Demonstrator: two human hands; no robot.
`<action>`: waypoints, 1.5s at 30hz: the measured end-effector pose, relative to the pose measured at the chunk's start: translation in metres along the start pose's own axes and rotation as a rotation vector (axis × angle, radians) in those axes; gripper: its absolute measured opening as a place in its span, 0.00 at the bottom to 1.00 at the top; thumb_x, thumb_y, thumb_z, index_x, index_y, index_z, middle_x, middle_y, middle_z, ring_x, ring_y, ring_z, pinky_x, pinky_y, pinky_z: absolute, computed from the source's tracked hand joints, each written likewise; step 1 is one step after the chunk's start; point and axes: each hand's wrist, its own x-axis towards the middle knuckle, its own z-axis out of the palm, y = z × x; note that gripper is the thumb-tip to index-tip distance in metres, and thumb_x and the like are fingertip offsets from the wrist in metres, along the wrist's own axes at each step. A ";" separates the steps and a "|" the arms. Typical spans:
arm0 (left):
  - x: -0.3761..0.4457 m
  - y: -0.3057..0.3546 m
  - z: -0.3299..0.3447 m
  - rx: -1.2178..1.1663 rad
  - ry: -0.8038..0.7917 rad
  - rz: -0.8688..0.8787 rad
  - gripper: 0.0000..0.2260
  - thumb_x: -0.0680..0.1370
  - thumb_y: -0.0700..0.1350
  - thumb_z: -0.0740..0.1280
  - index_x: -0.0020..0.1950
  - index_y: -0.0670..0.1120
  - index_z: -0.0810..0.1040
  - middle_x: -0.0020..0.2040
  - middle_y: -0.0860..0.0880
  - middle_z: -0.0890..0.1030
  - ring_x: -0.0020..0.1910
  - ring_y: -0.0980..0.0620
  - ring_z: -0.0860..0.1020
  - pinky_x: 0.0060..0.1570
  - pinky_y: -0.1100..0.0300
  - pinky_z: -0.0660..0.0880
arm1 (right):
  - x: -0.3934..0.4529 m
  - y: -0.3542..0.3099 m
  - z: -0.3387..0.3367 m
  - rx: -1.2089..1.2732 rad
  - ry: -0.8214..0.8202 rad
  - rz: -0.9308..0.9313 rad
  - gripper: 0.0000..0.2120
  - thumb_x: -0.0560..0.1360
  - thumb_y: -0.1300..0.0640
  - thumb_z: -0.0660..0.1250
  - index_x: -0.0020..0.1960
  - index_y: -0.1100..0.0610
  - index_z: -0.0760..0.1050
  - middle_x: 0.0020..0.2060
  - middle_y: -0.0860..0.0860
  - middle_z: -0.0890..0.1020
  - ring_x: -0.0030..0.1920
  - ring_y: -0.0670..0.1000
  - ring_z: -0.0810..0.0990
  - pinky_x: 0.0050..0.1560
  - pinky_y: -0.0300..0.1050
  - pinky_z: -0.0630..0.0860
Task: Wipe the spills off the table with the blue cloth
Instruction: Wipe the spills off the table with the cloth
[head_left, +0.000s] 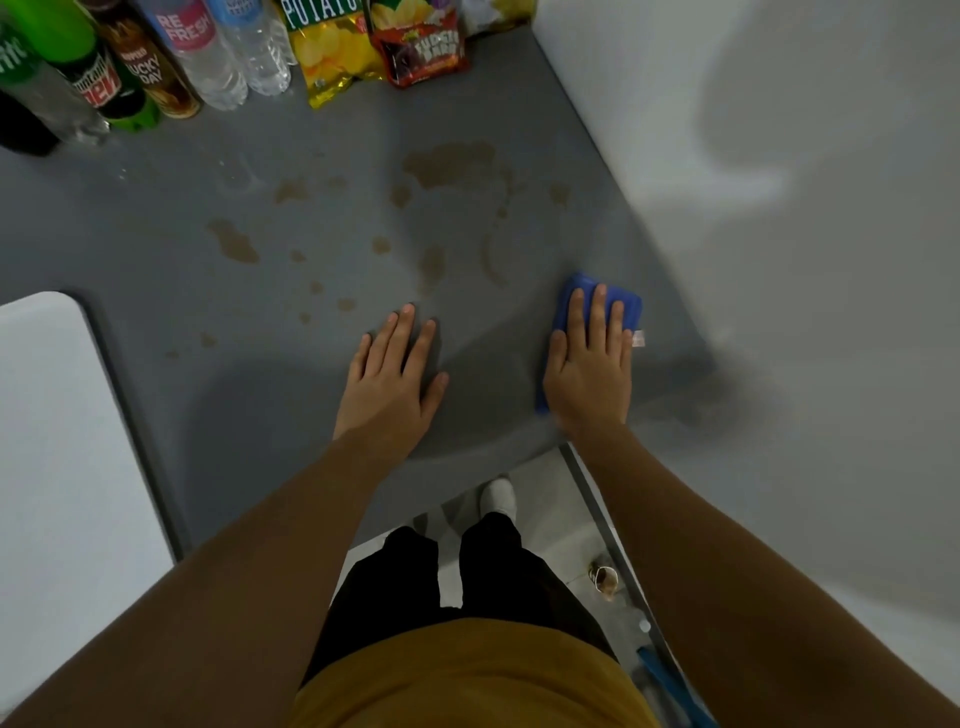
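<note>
Grey table (156, 218) beside a white wall, brown spills (449, 165) scattered mid-surface. Right hand (589, 364) lies flat, fingers extended, on the blue cloth (626, 304) near the right edge; left hand (395, 374) flat, spread. Behind: two clear water bottles (234, 52), two snack bags (332, 57).

Grey worktop (156, 218), matte, with a rounded near-left edge. On it: brown spills (449, 163), one large patch toward the far right and smaller blots scattered across the middle; bottles (156, 57) in a row at the far left edge; snack bags (374, 47) beside them; blue cloth (582, 296) folded near the right edge, under a flat right hand (589, 371); left hand (392, 376) flat, bare surface beneath.
</note>
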 end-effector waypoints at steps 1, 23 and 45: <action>0.000 0.000 -0.001 0.002 0.007 0.003 0.29 0.85 0.60 0.49 0.83 0.49 0.54 0.83 0.45 0.52 0.82 0.47 0.51 0.80 0.46 0.52 | -0.003 -0.006 0.003 0.009 -0.002 -0.008 0.28 0.86 0.45 0.43 0.83 0.50 0.41 0.82 0.51 0.43 0.82 0.54 0.39 0.81 0.56 0.43; 0.036 0.044 -0.037 -0.295 0.033 -0.090 0.18 0.83 0.46 0.62 0.70 0.40 0.75 0.72 0.39 0.72 0.69 0.39 0.71 0.68 0.45 0.68 | 0.033 -0.013 -0.035 0.062 0.018 -0.265 0.23 0.85 0.48 0.54 0.77 0.55 0.67 0.79 0.57 0.64 0.75 0.61 0.65 0.74 0.56 0.65; 0.035 0.066 0.011 -0.032 -0.074 -0.222 0.32 0.84 0.62 0.44 0.83 0.46 0.43 0.83 0.45 0.42 0.82 0.48 0.41 0.80 0.50 0.45 | 0.076 0.025 -0.022 0.031 -0.096 -0.391 0.26 0.86 0.48 0.51 0.82 0.52 0.54 0.82 0.54 0.53 0.82 0.56 0.50 0.80 0.56 0.53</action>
